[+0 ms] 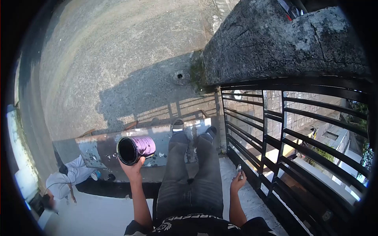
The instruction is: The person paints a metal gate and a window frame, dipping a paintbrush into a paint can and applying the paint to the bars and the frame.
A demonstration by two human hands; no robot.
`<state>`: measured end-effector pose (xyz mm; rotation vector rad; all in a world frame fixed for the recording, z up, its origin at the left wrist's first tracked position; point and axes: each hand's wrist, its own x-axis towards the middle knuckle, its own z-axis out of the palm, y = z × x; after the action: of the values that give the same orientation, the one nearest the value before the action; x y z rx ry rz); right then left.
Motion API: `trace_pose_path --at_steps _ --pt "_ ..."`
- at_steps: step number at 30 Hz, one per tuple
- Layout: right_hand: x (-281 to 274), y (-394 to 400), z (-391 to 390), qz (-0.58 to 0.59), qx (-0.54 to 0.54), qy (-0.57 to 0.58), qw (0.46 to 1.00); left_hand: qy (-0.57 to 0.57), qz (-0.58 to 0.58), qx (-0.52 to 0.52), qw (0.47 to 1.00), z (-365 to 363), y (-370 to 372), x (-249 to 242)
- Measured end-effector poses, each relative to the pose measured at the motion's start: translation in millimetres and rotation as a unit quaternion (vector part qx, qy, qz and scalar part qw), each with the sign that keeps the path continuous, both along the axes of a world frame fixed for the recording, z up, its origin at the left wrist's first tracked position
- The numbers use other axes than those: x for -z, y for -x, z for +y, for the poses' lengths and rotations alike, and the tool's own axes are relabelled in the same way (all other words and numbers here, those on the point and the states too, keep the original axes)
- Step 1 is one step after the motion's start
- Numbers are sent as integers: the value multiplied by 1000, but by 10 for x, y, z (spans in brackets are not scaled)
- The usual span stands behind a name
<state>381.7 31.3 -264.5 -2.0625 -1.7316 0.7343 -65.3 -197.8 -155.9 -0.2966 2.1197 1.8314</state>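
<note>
My left hand (132,168) is wrapped around the lower side of a paint can (146,146) with a pink, black-smeared label. The can is tilted, and its open mouth faces me with a dark inside. Over to the right, my right hand (238,180) is closed around a small whitish object (239,168) whose kind I cannot make out. This hand is close to a black metal railing with horizontal bars (271,141), apart from it as far as I can tell. My legs in dark grey trousers (191,173) stretch between the two hands.
Under my feet lies a worn grey metal sheet (106,147) with paint spots. A rough stone wall (275,51) rises at upper right. Concrete ground (130,51) spreads ahead, with a small hole. Another person in light clothes (61,183) is at lower left.
</note>
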Motion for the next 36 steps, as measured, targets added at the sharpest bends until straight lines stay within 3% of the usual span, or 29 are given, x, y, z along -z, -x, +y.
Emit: trace_pose_path --at_steps 3,7,10,13,21,31,36 --pt "17 -177 -97 -34 -35 7 999 43 16 -8 999 -144 -141 23" --pt "58 169 49 -13 22 -3 1000 5 -4 -74 997 -171 -148 145" --pt "172 0 112 -86 -120 33 988 79 -24 -39 996 -225 -157 224" --pt "304 -100 202 -78 -157 58 983 52 -23 -44 997 -54 -94 173" --pt "119 143 34 -89 -151 45 984 55 -3 10 998 235 -22 61" --pt "97 5 -36 -112 -89 106 984 -7 -21 -11 1000 365 6 110" --pt "140 -12 -33 -136 -162 42 976 6 -12 -23 1000 320 29 149"
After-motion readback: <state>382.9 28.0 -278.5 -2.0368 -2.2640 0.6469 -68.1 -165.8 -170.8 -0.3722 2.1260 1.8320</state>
